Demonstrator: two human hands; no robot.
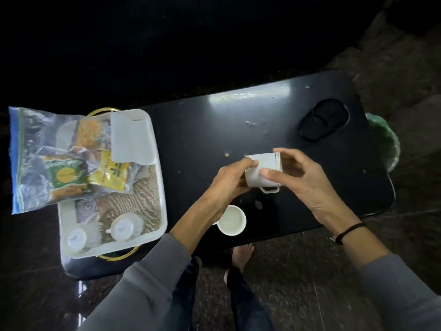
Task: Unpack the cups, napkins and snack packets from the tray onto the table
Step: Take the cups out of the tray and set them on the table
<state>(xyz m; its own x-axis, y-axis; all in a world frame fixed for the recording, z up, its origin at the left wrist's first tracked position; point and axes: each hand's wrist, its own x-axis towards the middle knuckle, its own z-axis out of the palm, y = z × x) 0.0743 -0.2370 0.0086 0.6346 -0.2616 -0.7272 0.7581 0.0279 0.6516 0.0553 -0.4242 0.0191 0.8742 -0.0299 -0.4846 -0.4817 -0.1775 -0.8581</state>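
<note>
Both hands hold a white cup [262, 167] on its side above the black table [214, 130], its handle pointing toward me. My left hand [229, 180] grips its base end, my right hand [293, 173] its rim end. Another white cup [231, 220] stands upright on the table near the front edge. The white tray [160, 187] at the left holds two upturned cups [123, 226] [75, 238], a white napkin [131, 139] and a clear zip bag of snack packets [62, 161].
A black oval recess [323, 119] sits in the table's far right corner. Crumbs dot the tabletop. A green object [387, 142] shows past the right edge. My feet [241, 256] stand on the dark stone floor below.
</note>
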